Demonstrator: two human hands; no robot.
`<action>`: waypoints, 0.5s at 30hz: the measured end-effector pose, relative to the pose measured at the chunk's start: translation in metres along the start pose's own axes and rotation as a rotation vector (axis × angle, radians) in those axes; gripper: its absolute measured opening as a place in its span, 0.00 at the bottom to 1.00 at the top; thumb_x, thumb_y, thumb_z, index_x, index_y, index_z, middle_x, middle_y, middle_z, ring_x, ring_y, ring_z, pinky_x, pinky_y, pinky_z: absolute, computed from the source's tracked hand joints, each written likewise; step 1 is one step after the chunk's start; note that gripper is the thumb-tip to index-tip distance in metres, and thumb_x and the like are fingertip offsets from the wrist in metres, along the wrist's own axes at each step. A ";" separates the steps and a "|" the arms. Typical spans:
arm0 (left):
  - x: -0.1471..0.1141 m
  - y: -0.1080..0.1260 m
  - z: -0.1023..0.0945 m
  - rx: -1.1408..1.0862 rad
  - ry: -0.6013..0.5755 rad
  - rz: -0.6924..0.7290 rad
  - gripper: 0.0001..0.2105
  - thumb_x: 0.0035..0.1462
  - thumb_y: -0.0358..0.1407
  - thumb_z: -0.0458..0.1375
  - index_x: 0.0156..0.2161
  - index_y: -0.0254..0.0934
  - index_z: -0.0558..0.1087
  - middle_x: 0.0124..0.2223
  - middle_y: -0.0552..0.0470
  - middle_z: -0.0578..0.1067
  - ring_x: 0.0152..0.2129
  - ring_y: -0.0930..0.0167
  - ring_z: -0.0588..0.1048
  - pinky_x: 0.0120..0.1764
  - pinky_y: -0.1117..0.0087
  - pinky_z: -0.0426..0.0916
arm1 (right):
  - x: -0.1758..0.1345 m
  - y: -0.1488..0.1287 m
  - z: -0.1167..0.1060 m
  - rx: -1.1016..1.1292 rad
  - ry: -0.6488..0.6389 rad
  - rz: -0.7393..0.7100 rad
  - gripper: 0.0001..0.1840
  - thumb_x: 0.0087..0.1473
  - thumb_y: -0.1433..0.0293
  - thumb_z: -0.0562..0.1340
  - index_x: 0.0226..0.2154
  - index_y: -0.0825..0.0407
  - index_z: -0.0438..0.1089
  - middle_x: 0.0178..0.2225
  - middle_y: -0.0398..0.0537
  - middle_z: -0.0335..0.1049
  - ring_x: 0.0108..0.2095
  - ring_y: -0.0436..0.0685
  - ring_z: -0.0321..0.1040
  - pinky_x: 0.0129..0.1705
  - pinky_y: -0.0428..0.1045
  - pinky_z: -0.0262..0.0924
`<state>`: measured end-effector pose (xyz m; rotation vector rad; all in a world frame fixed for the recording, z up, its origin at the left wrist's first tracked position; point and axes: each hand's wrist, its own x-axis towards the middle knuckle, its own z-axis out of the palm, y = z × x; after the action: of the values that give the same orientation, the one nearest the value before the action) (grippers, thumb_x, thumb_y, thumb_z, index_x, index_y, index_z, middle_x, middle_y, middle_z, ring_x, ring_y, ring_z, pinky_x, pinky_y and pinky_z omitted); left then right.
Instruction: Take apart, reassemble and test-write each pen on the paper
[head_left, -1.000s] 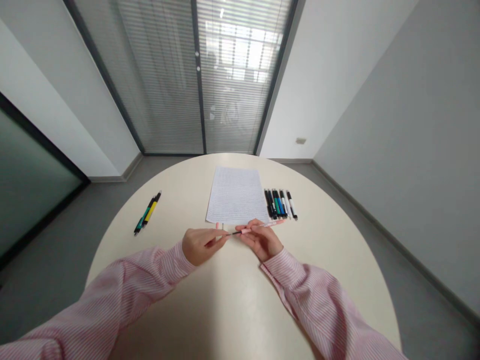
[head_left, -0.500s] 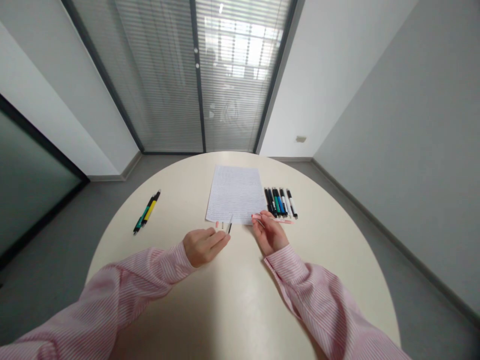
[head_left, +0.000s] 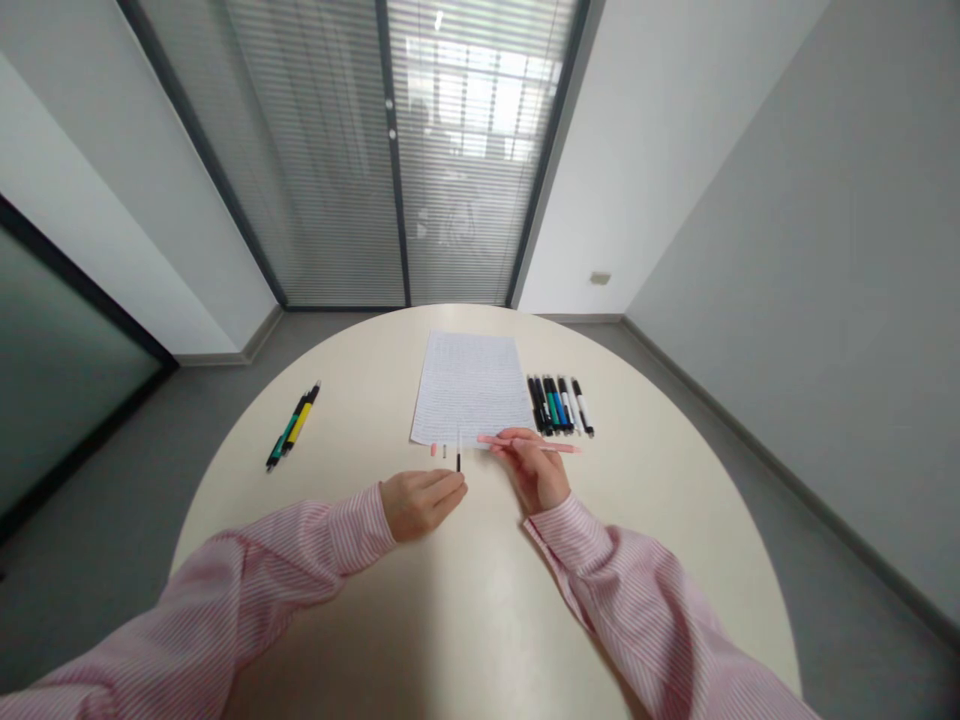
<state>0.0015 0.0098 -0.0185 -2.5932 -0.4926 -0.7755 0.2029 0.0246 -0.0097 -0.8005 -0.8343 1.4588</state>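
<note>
My left hand [head_left: 422,504] rests low over the table with its fingers together. Their tips are at the near end of a pen refill [head_left: 459,455], which has a dark lower part and a clear upper part. Just left of the refill lie a small spring [head_left: 444,451] and a small pink pen part [head_left: 433,450], side by side. My right hand [head_left: 536,473] is closed around a pink pen barrel [head_left: 564,448], held nearly level between thumb and fingers. Behind both hands lies a sheet of lined paper [head_left: 471,385].
Several pens [head_left: 557,405] in black, green, blue and white form a row right of the paper. A green pen [head_left: 286,440] and a yellow pen [head_left: 300,420] lie at the left of the round table [head_left: 480,600]. Blinds [head_left: 322,180] and walls surround it.
The refill has turned from a slant to line up with the spring and the small pink part, and my left hand has shifted slightly right. My right hand has brought the pink barrel leftward.
</note>
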 end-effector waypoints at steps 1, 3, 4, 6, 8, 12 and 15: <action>0.000 0.000 0.000 -0.003 0.007 -0.002 0.11 0.60 0.26 0.44 0.39 0.30 0.70 0.36 0.45 0.75 0.32 0.73 0.75 0.33 0.74 0.71 | 0.000 0.001 -0.001 -0.045 -0.012 -0.036 0.09 0.44 0.66 0.65 0.29 0.53 0.72 0.29 0.46 0.73 0.32 0.52 0.70 0.38 0.48 0.66; 0.001 0.000 0.000 -0.004 0.019 -0.002 0.11 0.60 0.25 0.44 0.38 0.30 0.70 0.35 0.45 0.76 0.32 0.73 0.75 0.32 0.73 0.71 | 0.000 0.003 -0.001 -0.155 -0.027 -0.149 0.08 0.46 0.66 0.64 0.31 0.52 0.71 0.30 0.46 0.72 0.32 0.53 0.70 0.38 0.50 0.66; 0.002 0.000 0.000 0.000 0.024 0.001 0.11 0.60 0.25 0.45 0.38 0.30 0.70 0.35 0.45 0.76 0.31 0.73 0.75 0.32 0.73 0.71 | 0.000 0.004 -0.002 -0.223 -0.030 -0.216 0.07 0.47 0.67 0.64 0.31 0.51 0.70 0.30 0.45 0.71 0.31 0.52 0.70 0.38 0.50 0.65; 0.003 0.000 -0.001 0.009 0.040 0.014 0.10 0.59 0.25 0.46 0.37 0.29 0.70 0.34 0.46 0.76 0.31 0.72 0.76 0.30 0.73 0.71 | -0.001 0.005 -0.002 -0.397 -0.021 -0.365 0.05 0.49 0.68 0.62 0.32 0.50 0.69 0.32 0.45 0.70 0.33 0.53 0.69 0.39 0.51 0.65; 0.004 -0.001 -0.002 0.019 0.060 0.024 0.10 0.59 0.25 0.47 0.38 0.29 0.70 0.35 0.45 0.76 0.32 0.71 0.76 0.29 0.73 0.71 | -0.003 0.004 -0.003 -0.637 -0.019 -0.516 0.05 0.51 0.70 0.60 0.34 0.50 0.70 0.33 0.47 0.69 0.37 0.54 0.68 0.41 0.51 0.64; 0.005 -0.001 -0.008 0.027 0.074 0.020 0.09 0.58 0.25 0.48 0.42 0.28 0.69 0.38 0.45 0.76 0.35 0.70 0.75 0.29 0.72 0.70 | -0.007 0.002 -0.008 -1.032 -0.143 -0.697 0.13 0.54 0.73 0.55 0.41 0.49 0.70 0.38 0.51 0.67 0.39 0.54 0.66 0.42 0.50 0.63; 0.006 0.002 -0.014 -0.013 0.068 0.012 0.09 0.58 0.26 0.49 0.41 0.30 0.69 0.38 0.46 0.77 0.34 0.71 0.75 0.28 0.72 0.69 | -0.006 0.003 -0.014 -1.179 -0.276 -0.710 0.17 0.55 0.74 0.52 0.45 0.48 0.68 0.41 0.53 0.65 0.41 0.56 0.64 0.42 0.51 0.63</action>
<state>0.0010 0.0032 -0.0051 -2.5699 -0.4533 -0.8626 0.2138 0.0188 -0.0190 -0.9737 -2.0068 0.3345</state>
